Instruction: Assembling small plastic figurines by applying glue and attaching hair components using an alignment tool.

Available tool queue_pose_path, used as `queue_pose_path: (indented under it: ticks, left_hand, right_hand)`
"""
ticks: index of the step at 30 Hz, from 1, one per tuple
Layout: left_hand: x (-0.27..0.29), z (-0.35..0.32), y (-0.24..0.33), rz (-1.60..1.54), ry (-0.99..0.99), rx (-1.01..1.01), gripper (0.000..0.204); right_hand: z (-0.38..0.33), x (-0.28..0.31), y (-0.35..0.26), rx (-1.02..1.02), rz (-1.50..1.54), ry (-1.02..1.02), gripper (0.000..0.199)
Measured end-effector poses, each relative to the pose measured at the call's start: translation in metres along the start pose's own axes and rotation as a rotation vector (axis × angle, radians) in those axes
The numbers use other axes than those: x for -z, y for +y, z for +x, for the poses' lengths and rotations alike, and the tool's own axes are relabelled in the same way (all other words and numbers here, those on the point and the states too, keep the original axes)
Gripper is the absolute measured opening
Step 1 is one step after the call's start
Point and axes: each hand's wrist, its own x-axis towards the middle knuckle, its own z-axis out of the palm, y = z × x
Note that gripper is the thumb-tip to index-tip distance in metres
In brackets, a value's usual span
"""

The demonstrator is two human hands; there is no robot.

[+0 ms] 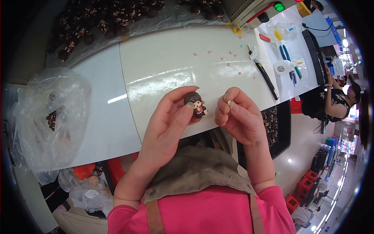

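Between the thumb and fingers of my left hand (167, 121) sits a small dark-brown doll figurine (196, 105), upright, with a pale face and a red patch on its front. My right hand (241, 115) is apart from it, to the right. Its thumb and forefinger pinch a tiny pale piece (229, 103), too small to name. Both hands are just above the near edge of the white worktable (156, 78). Several tiny pale pieces (223, 58) lie scattered on the table beyond my right hand.
Many similar figurines (113, 19) lie on a sheet at the back left. A clear plastic bag (54, 117) covers the left end. A black-handled knife (266, 80), a white squeeze bottle (283, 67) and pliers (286, 52) lie at right. Another person (339, 97) sits farther right.
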Motion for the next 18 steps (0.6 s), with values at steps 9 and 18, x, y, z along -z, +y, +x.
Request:
queue_pose_path:
  ticks: [9,18]
  left_hand:
    - [0.004,-0.001,-0.001,0.024,-0.034,-0.004,0.033]
    - [0.000,-0.003,0.003,0.047,-0.009,-0.002,0.032]
  right_hand:
    - [-0.001,-0.006,-0.004,0.017,-0.216,0.096,0.013]
    - [-0.005,-0.022,-0.011,0.090,-0.496,0.047,0.008]
